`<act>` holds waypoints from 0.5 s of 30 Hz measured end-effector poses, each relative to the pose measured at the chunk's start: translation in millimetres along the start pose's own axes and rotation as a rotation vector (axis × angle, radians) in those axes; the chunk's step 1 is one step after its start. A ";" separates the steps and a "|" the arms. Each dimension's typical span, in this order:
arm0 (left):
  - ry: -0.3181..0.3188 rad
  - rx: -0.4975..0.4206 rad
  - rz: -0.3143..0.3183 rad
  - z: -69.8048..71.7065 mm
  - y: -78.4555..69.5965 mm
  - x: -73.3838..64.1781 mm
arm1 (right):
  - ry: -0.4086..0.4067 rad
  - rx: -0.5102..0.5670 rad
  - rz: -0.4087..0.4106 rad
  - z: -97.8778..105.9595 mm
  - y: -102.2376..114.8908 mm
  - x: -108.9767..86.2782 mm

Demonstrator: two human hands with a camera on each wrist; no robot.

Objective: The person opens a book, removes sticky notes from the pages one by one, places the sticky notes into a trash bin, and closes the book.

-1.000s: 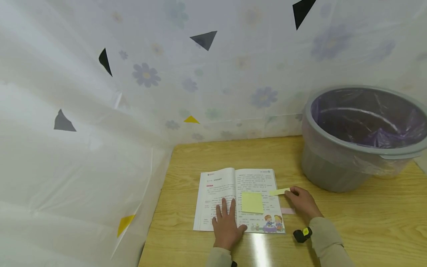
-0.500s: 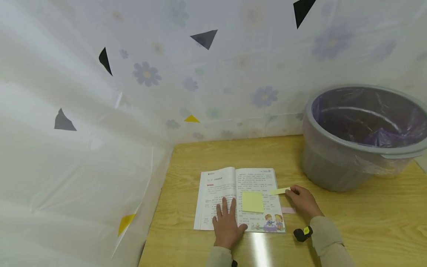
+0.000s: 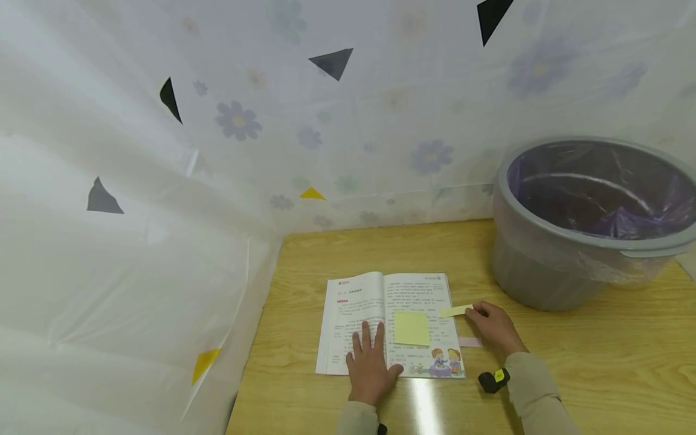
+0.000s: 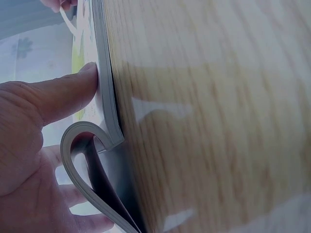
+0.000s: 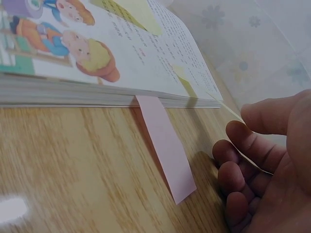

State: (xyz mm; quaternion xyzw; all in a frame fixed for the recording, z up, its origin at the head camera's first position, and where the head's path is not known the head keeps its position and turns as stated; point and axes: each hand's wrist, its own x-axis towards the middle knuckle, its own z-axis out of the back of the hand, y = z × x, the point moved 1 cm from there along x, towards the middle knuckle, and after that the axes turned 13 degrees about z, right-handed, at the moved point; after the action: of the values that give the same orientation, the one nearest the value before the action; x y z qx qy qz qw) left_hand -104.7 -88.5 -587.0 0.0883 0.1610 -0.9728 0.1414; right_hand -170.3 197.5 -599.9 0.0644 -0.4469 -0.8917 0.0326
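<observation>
An open picture book (image 3: 353, 314) lies flat on the wooden table (image 3: 598, 362). My left hand (image 3: 370, 361) rests flat on its lower middle, fingers straight, thumb pressing the page edge (image 4: 104, 92). A square yellow sticky note (image 3: 411, 328) is stuck on the right page. My right hand (image 3: 491, 325) pinches a narrow yellow paper strip (image 3: 455, 311) at the book's right edge; the right wrist view shows this yellow strip (image 5: 232, 112) edge-on between the thumb and fingers (image 5: 252, 145). A pink paper strip (image 5: 166, 145) sticks out from under the right page.
A large grey bin (image 3: 544, 266) with a purple liner stands on the table at the right rear. Floral plastic sheeting (image 3: 272, 133) walls off the back and left. Bare wood lies behind and to the right of the book.
</observation>
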 end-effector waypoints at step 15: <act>-0.004 0.012 0.000 -3.6 1.4 1.9 | -0.008 0.009 -0.007 0.0 1.0 -1.6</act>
State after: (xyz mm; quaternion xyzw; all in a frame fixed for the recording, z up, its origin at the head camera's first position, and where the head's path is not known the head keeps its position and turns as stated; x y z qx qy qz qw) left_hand -105.6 -89.0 -591.1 0.0871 0.1550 -0.9738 0.1414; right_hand -168.6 197.1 -599.0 0.0625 -0.4509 -0.8900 0.0273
